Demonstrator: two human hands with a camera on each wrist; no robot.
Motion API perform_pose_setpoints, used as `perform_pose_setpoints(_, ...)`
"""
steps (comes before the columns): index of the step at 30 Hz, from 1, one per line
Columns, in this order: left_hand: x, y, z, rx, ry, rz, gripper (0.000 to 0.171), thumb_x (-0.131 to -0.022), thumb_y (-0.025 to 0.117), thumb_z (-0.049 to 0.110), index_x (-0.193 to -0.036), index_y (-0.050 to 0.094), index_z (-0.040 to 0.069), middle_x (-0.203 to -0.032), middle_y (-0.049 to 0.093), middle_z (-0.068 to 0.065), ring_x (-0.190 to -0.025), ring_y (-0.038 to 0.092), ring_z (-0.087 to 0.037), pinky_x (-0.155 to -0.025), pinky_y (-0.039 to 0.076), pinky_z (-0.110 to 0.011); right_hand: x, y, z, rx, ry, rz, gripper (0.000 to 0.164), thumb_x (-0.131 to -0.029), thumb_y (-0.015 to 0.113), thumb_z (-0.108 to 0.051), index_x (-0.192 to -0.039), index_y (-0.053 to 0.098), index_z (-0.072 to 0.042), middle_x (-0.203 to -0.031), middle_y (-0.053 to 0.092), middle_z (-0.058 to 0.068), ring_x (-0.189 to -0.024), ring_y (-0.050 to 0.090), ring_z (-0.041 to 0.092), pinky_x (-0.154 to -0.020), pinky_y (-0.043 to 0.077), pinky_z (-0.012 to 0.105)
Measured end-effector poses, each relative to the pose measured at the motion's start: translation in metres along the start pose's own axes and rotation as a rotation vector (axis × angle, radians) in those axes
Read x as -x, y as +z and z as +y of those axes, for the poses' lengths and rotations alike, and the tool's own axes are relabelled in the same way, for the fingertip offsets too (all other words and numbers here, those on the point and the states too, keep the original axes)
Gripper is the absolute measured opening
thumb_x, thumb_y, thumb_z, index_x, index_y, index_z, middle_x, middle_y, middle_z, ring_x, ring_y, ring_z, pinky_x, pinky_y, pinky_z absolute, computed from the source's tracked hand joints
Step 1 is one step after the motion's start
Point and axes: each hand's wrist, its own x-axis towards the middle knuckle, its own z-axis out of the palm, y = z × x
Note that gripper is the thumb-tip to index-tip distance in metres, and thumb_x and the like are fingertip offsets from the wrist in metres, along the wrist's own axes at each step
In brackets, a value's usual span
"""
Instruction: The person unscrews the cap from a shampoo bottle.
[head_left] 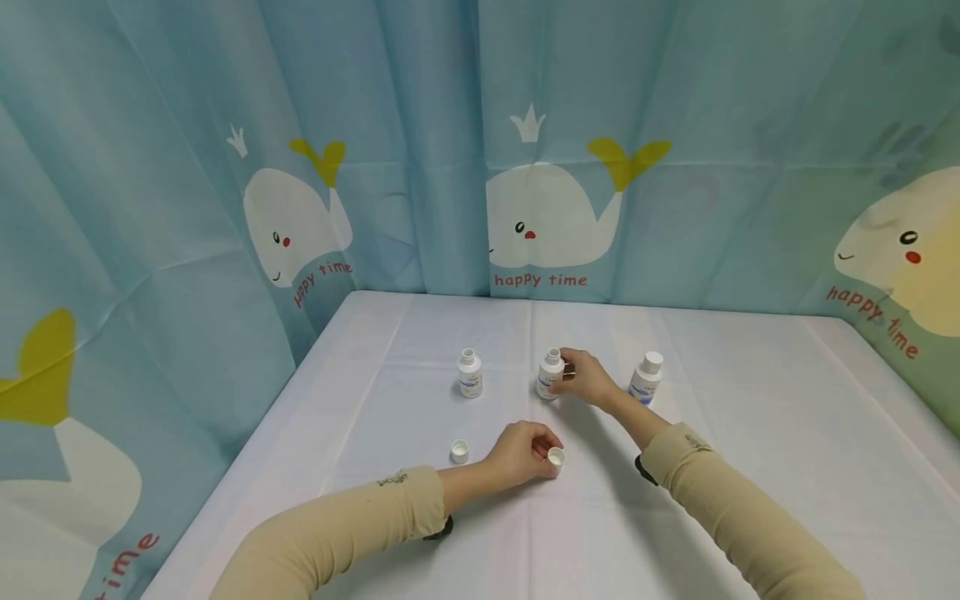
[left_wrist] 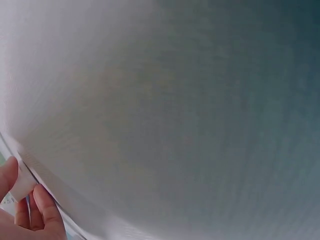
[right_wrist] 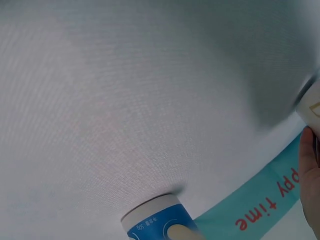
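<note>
I see right hand (head_left: 588, 380) gripping middle bottle (head_left: 547, 382), left hand (head_left: 517, 454) pinching cap (head_left: 556, 457). Capped bottle (head_left: 646, 378) stands upright, right of both grips; right hand nearer.

A light blue curtain (head_left: 420, 83) hangs behind the table (head_left: 787, 417) and along its left and right sides, printed with yellow-tailed white whales (head_left: 555, 221), white crowns (head_left: 528, 130) and red "happy time" lettering (head_left: 540, 281), while a pale, faintly creased cloth (head_left: 420, 333) covers the table's top
</note>
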Motion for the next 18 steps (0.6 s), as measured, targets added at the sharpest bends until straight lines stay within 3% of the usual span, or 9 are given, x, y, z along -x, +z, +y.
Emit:
perform_pose_setpoints(10, -0.0019, 0.0004, -0.0012, 0.002, 0.001, -0.004, 0.025, -0.063, 0.077, -0.011, -0.085, 0.067, -0.004, -0.077, 0.067, -0.014, -0.062, 0.049, 0.0, -0.058, 0.043, -0.012, 0.0054, 0.002, -0.0008, 0.0, -0.028, 0.013, 0.043, -0.076, 0.071, 0.007, -0.114, 0.053, 0.014, -0.113, 0.061, 0.03, -0.106, 0.059, 0.043, -0.09, 0.052, 0.046)
perform_pose_setpoints(18, -0.004, -0.0016, 0.0035, -0.03, -0.036, -0.022, 0.025, -0.063, 0.078, -0.011, -0.084, 0.068, -0.003, -0.075, 0.065, -0.01, -0.061, 0.046, 0.0, -0.059, 0.041, -0.012, 0.0029, 0.0013, -0.0044, 0.052, -0.025, -0.007, 0.041, -0.077, 0.071, 0.005, -0.113, 0.054, 0.014, -0.111, 0.061, 0.03, -0.102, 0.061, 0.042, -0.087, 0.053, 0.044)
